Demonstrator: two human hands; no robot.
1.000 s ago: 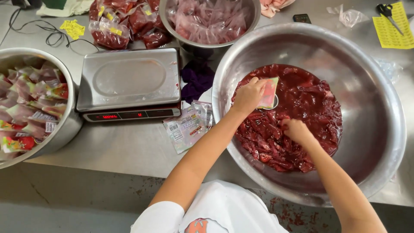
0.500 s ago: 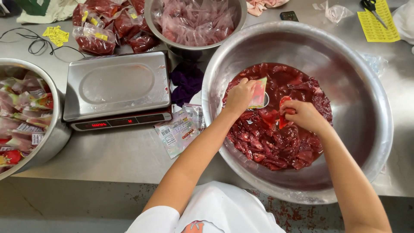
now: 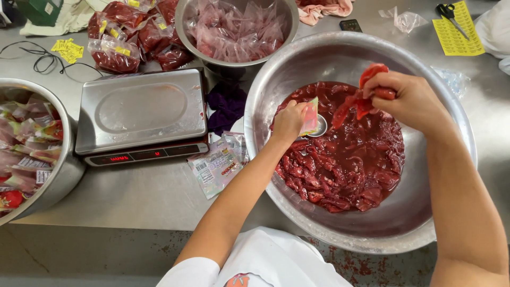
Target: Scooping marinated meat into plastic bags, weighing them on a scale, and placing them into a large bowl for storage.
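Centre frame, left hand (image 3: 289,121) fingers pinch a pouch (image 3: 309,116) over the bowl (image 3: 276,79); right hand (image 3: 406,98) fingers pinch dripping meat strips (image 3: 366,95), which could slip and miss the narrow pouch.

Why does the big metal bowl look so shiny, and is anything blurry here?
In the head view, overhead light throws soft glare on the big steel bowl and scale; the wide lens bends the table edge; the right hand lifting red meat strips looks slightly motion-soft; the left hand is sharp.

Three steel bowls (image 3: 297,69) on the table — one digital scale (image 3: 141,114), one pair of scissors (image 3: 449,11), two hands (image 3: 289,119) at work — one dark phone (image 3: 350,25).
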